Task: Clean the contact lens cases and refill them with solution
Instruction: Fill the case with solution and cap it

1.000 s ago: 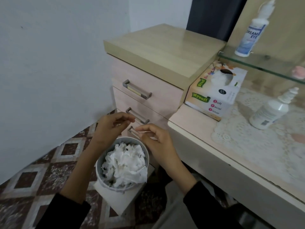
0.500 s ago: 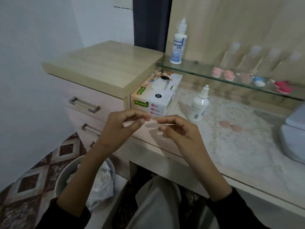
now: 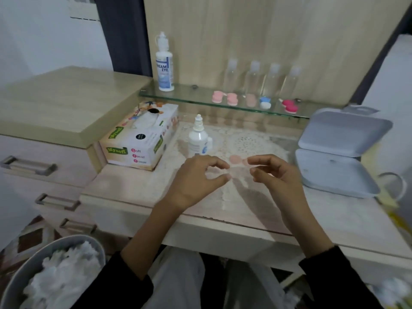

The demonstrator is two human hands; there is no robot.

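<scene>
- Hovering low over the table (image 3: 245,210), the left hand (image 3: 194,179) and the right hand (image 3: 276,177) face each other, fingertips close but not touching.
- Each hand makes a narrow pincer, thumb and forefinger curled towards one another with a small gap. I cannot tell whether anything thin or clear sits in either gap.
- A pale pink lens case (image 3: 238,160) lies flat on the table at twelve o'clock from the space between the hands, just beyond the fingertips. The right forefinger reaches nearly over its right-hand cup.
- That case is probably light, stiff plastic. It should slide easily on the smooth top and will be slippery if wet. The best hold is likely a pinch across the bridge between the cups, or round the rim of one cap while the other hand steadies the base.
- The small bottle (image 3: 198,139) stands upright at eleven o'clock from the left hand, near it. It is likely soft-walled, so it wants a gentle squeeze at the middle.
- More cases lie on the glass shelf (image 3: 189,94) at twelve o'clock, well apart from both hands: a pink pair (image 3: 225,98), a blue-and-white case (image 3: 265,103) and a red case (image 3: 289,106).
- The tissue box (image 3: 140,139) sits at ten o'clock from the left hand.
</scene>
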